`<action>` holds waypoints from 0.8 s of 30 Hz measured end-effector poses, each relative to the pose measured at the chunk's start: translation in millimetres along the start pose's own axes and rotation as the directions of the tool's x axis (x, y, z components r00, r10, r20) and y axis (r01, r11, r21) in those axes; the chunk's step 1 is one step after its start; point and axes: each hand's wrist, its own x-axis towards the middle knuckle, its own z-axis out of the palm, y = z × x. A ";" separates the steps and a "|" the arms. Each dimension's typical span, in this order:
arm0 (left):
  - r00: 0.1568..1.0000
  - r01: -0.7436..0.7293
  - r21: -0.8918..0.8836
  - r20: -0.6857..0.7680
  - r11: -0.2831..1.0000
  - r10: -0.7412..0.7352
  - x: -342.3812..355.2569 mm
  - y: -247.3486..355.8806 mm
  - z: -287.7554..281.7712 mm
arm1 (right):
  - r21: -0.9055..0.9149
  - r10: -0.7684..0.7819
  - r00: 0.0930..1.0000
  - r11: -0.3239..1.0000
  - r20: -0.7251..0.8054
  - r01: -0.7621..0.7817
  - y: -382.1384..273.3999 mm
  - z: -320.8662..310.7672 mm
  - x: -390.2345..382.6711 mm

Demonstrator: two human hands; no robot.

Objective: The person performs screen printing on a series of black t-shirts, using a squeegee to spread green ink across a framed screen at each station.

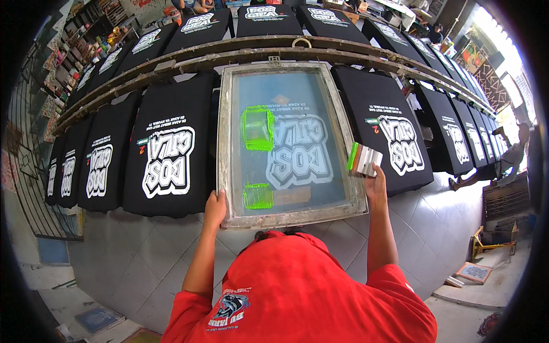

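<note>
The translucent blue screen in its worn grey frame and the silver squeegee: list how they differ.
Size: the translucent blue screen in its worn grey frame is far larger than the small silver squeegee.
Hands: the left hand grips the screen's lower-left edge; the right hand holds the squeegee.
Green: the screen bears two separate patches; the squeegee shows one strip along its left edge.
Shared: both carry bright green.

Left hand (215, 210) partly hidden by frame (294, 217)
</note>
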 end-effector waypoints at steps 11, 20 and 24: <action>0.926 -0.337 -0.107 -0.215 0.935 0.310 -80.2 -7.3 7.5 | -0.396 -0.175 0.982 0.898 0.076 0.191 -25.0 115.9 -36.6; 0.810 -0.475 0.009 -0.385 0.880 0.441 -68.2 -17.5 23.7 | -0.816 -0.022 0.816 -0.011 0.578 0.578 35.2 304.2 53.8; 0.794 -0.487 0.017 -0.407 0.873 0.451 -66.0 -17.7 25.3 | -0.667 0.117 0.698 -0.217 0.707 0.712 74.8 336.9 101.4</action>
